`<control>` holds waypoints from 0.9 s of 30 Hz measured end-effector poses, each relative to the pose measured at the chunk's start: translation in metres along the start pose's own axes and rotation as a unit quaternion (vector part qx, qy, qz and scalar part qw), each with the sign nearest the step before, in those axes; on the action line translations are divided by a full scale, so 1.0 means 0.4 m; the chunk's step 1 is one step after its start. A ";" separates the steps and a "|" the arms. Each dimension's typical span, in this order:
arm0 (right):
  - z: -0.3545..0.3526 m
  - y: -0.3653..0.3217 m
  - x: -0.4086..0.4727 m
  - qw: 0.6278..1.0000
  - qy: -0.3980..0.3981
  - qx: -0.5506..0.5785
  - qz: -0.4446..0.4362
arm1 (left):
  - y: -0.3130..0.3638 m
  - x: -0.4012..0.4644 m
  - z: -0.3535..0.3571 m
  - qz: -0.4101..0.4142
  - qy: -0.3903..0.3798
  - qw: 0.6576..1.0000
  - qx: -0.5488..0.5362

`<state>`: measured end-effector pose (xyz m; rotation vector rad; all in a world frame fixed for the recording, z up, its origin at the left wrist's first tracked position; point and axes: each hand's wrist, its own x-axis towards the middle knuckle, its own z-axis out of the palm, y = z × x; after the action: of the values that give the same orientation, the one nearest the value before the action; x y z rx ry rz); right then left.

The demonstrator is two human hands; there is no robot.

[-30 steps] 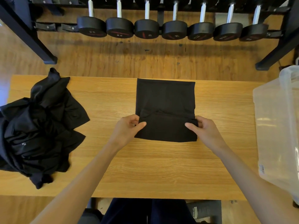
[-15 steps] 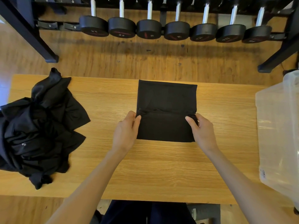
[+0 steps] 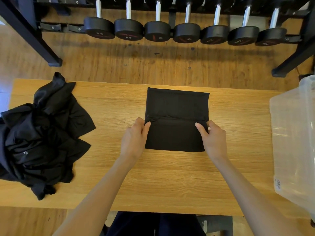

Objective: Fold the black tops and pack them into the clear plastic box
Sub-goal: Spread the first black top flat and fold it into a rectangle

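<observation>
A black top (image 3: 176, 108), folded into a narrow rectangle, lies flat at the middle of the wooden table (image 3: 170, 181). Its near flap is doubled over, with the flap's edge across the middle. My left hand (image 3: 134, 138) pinches the left end of that edge. My right hand (image 3: 213, 140) pinches the right end. A heap of unfolded black tops (image 3: 39, 133) sits at the table's left end. The clear plastic box (image 3: 294, 142) stands at the right end; nothing black shows through its wall.
Beyond the table's far edge is wooden floor, then a black rack (image 3: 25, 31) holding several dumbbells (image 3: 156, 30). My legs in dark trousers (image 3: 153, 223) show below the near edge. The box reaches past the table's right corner.
Both hands have carried the near flap's edge a little farther away from me over the top. The heap and box have not moved.
</observation>
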<state>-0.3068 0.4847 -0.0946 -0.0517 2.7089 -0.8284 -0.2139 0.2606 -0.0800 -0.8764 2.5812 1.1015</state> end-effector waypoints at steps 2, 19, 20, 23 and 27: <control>-0.003 -0.002 0.000 1.000 0.011 -0.020 0.010 | 0.001 0.000 -0.004 -0.014 0.005 0.999 -0.035; 0.056 0.041 -0.113 0.949 -0.015 -0.280 -0.141 | -0.063 -0.051 0.073 0.254 -0.021 0.931 0.260; 0.057 0.048 -0.117 0.948 -0.018 -0.282 -0.144 | -0.064 -0.055 0.071 0.250 -0.024 0.931 0.266; 0.055 0.064 -0.126 0.944 -0.021 -0.292 -0.150 | -0.069 -0.071 0.068 0.247 -0.034 0.929 0.275; 0.029 0.037 -0.123 0.946 -0.011 -0.278 -0.165 | -0.056 -0.068 0.047 0.251 -0.024 0.933 0.258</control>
<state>-0.2556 0.4969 -0.0982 -0.6469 2.8621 -0.1057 -0.1794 0.2738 -0.0956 -0.0677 2.9100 0.4583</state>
